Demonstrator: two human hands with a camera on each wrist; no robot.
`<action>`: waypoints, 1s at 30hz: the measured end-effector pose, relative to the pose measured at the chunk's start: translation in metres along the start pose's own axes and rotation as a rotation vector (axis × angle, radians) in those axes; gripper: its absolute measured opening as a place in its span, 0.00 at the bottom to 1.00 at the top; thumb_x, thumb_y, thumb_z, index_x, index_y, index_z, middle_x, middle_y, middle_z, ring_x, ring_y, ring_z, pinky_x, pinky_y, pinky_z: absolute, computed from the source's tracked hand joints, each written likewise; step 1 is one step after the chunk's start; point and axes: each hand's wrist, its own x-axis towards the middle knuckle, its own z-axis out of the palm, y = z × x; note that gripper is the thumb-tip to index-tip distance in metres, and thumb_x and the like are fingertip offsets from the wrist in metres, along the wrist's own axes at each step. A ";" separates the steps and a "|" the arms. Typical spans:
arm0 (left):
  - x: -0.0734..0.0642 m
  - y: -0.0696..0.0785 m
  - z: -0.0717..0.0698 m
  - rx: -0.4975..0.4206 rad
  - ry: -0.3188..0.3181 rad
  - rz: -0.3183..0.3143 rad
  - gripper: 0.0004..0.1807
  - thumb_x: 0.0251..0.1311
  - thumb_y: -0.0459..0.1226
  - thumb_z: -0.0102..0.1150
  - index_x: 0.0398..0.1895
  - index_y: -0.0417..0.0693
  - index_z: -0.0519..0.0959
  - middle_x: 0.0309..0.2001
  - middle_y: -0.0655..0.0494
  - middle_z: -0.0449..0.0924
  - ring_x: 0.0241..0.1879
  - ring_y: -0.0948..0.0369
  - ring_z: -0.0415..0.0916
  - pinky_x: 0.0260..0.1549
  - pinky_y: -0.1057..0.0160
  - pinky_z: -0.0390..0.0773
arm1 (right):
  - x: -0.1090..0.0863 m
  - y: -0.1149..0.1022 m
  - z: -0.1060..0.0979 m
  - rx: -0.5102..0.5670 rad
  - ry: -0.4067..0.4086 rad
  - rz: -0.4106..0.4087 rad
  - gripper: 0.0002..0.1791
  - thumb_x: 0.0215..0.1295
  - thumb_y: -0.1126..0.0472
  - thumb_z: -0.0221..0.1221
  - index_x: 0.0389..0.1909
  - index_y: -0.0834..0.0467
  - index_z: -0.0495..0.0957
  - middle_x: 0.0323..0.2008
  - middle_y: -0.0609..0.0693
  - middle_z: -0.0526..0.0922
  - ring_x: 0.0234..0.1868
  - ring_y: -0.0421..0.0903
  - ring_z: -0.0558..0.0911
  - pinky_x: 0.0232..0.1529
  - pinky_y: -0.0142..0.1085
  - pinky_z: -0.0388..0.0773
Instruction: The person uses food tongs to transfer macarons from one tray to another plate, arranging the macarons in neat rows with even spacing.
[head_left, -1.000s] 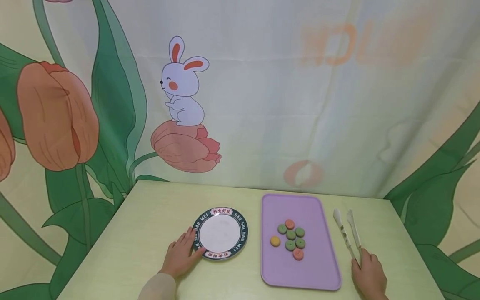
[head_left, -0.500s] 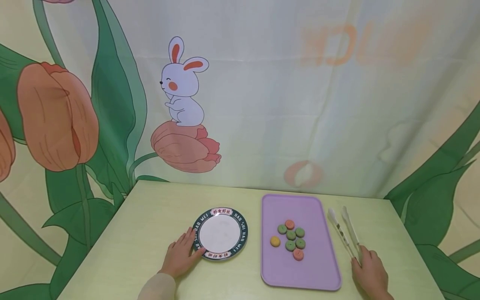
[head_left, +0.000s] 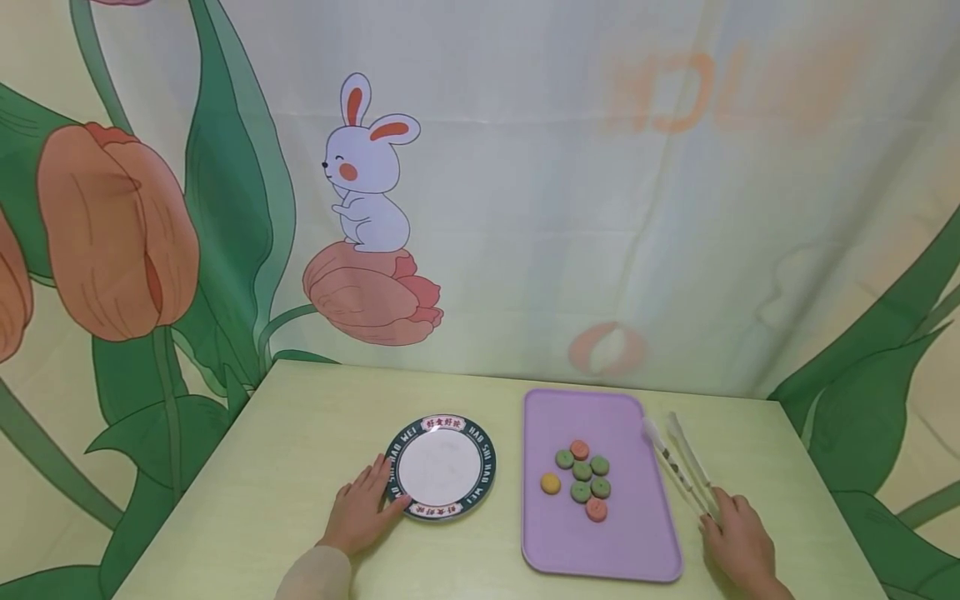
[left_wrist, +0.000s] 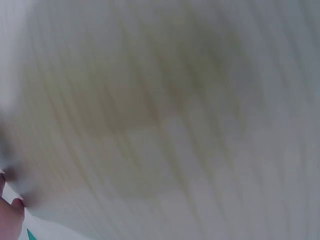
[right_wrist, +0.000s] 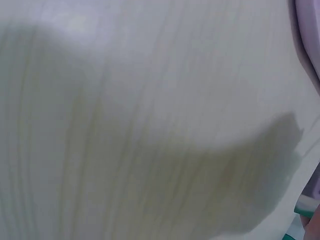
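My left hand [head_left: 362, 508] rests on the table at the near left of a round plate [head_left: 442, 467], fingers extended and thumb against its dark green, lettered rim. A bit of that hand shows at the lower left of the left wrist view. Low on the right side, my right hand [head_left: 738, 537] grips pale tongs [head_left: 686, 467] by the handle end. Their two arms stand apart and point away, the left tip overlapping the tray's right edge. On the purple tray [head_left: 555, 546] lie several small round pieces: green [head_left: 582, 471], orange [head_left: 596, 509] and one yellow [head_left: 551, 483].
The light wooden table [head_left: 255, 500] ends at a hanging cloth [head_left: 495, 208] printed with tulips and a rabbit. The tray's edge [right_wrist: 311, 35] shows at the upper right of the right wrist view. Plate and tray stand side by side with a strip of table between.
The tongs have swung leftward, their tips going from right of the tray to its right edge. The right hand has shifted only slightly. Left hand, plate and round pieces have stayed put.
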 end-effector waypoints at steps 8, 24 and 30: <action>0.001 -0.002 0.001 -0.004 -0.007 -0.001 0.43 0.55 0.62 0.41 0.67 0.44 0.52 0.68 0.47 0.49 0.65 0.46 0.51 0.59 0.40 0.53 | 0.001 -0.003 -0.003 -0.004 -0.027 -0.031 0.26 0.53 0.60 0.58 0.53 0.64 0.66 0.34 0.59 0.72 0.32 0.51 0.73 0.23 0.40 0.69; 0.001 -0.005 0.005 -0.001 0.000 0.002 0.43 0.55 0.63 0.40 0.67 0.45 0.52 0.68 0.48 0.49 0.65 0.46 0.51 0.59 0.40 0.52 | 0.007 -0.015 -0.012 -0.012 -0.054 -0.154 0.24 0.50 0.61 0.61 0.50 0.61 0.71 0.32 0.53 0.73 0.28 0.43 0.70 0.21 0.34 0.65; 0.002 -0.005 0.006 -0.001 -0.001 -0.002 0.44 0.54 0.64 0.39 0.67 0.46 0.52 0.68 0.48 0.49 0.65 0.46 0.51 0.59 0.40 0.52 | 0.011 -0.022 -0.018 -0.020 -0.103 -0.176 0.21 0.50 0.61 0.61 0.47 0.62 0.73 0.28 0.49 0.70 0.25 0.41 0.65 0.21 0.31 0.60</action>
